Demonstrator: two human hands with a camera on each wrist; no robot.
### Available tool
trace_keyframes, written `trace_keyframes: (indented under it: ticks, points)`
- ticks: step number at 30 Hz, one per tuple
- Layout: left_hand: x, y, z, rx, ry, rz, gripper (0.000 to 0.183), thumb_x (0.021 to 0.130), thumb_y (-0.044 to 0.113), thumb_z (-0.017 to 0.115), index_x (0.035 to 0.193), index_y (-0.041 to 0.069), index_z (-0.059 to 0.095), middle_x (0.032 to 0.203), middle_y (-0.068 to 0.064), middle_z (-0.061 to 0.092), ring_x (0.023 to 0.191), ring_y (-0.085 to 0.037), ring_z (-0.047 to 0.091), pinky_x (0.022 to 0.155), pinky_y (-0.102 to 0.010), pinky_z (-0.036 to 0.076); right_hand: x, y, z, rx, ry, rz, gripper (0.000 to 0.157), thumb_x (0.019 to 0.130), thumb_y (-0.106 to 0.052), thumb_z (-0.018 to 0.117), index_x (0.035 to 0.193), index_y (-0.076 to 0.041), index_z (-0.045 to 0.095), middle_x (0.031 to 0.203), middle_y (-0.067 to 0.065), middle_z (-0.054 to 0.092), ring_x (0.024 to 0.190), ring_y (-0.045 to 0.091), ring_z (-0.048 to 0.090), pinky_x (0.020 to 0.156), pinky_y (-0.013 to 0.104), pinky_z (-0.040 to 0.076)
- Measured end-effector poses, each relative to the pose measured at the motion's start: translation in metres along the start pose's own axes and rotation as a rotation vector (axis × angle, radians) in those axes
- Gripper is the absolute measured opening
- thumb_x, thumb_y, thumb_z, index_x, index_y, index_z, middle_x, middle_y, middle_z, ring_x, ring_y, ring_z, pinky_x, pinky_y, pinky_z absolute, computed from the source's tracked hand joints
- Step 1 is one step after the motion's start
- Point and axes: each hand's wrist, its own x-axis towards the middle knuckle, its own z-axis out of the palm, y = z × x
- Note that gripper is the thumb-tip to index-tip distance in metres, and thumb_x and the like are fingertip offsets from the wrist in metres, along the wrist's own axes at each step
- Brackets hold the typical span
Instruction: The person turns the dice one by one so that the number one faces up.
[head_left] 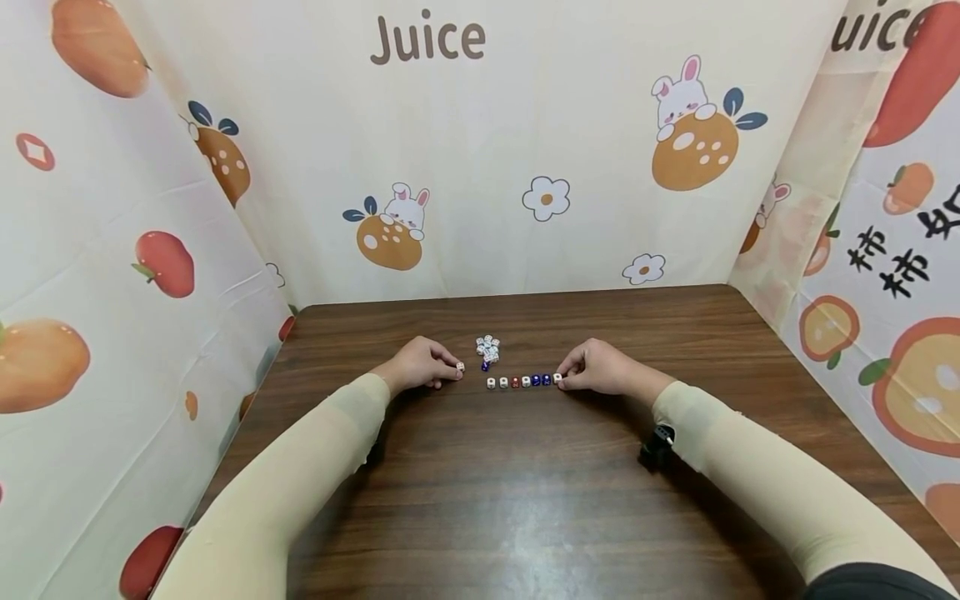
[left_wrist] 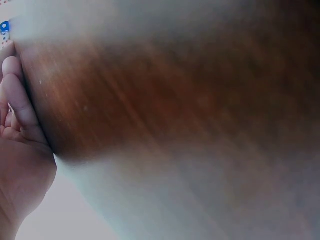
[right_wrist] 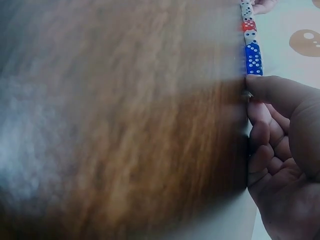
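Note:
My left hand (head_left: pixel 425 363) pinches a white die (head_left: pixel 461 367) between thumb and fingertips, left of a row of dice. The row runs left to right: two white, a red die (head_left: pixel 515 382), a white one, two blue dice (head_left: pixel 542 380), then a white die (head_left: pixel 557 378) at the right end. That end die is pinched by the thumb and finger of my right hand (head_left: pixel 600 367). In the right wrist view the thumb hides it, beside the blue dice (right_wrist: pixel 254 60). The left wrist view shows my left hand's (left_wrist: pixel 22 110) curled fingers, its die out of sight.
Behind the row lies a cluster of white dice (head_left: pixel 487 347), with a single blue die (head_left: pixel 485 367) at its near side. All rest on a dark wooden table (head_left: pixel 480 500). Printed cloth (head_left: pixel 480 150) hangs behind the table and along both sides.

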Motion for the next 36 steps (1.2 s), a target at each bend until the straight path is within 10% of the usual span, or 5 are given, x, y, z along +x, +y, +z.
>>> trace_keyframes:
  ticks: [36]
  points:
    - [0.0062, -0.0038, -0.0001, -0.007, -0.006, -0.013, 0.016, 0.096, 0.024, 0.094, 0.110, 0.015, 0.092, 0.095, -0.001, 0.085, 0.063, -0.008, 0.065, 0.061, -0.026, 0.057, -0.0005, -0.0026, -0.0007, 0.004, 0.003, -0.016, 0.003, 0.092, -0.015, 0.090, 0.095, -0.014, 0.090, 0.071, -0.012, 0.071, 0.067, 0.005, 0.059, 0.063, 0.021, 0.047]
